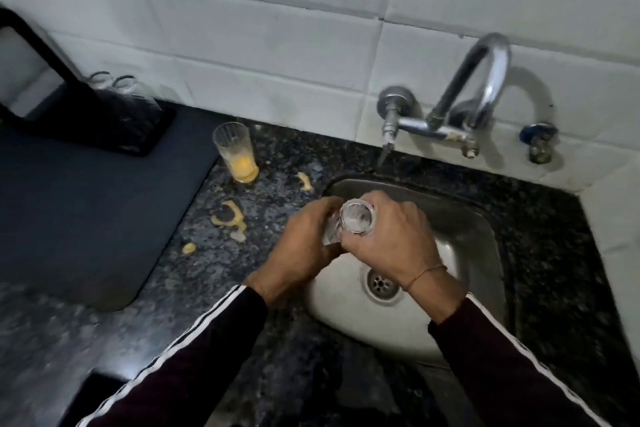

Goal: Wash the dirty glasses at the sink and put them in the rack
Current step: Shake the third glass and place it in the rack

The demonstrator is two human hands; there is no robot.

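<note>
- Both hands meet over sink (485, 239), forearms angled in
- Right hand (388, 243) wraps glass (356, 220), mouth facing up
- Left hand (304, 239) grips its lower side
- Second glass (235, 152), yellow dregs, on counter (277, 156) left of sink

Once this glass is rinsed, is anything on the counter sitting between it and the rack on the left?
The dirty glass with yellow residue stands between the held glass and the rack, with yellow spills below it. Both hands hold the glass.
</note>
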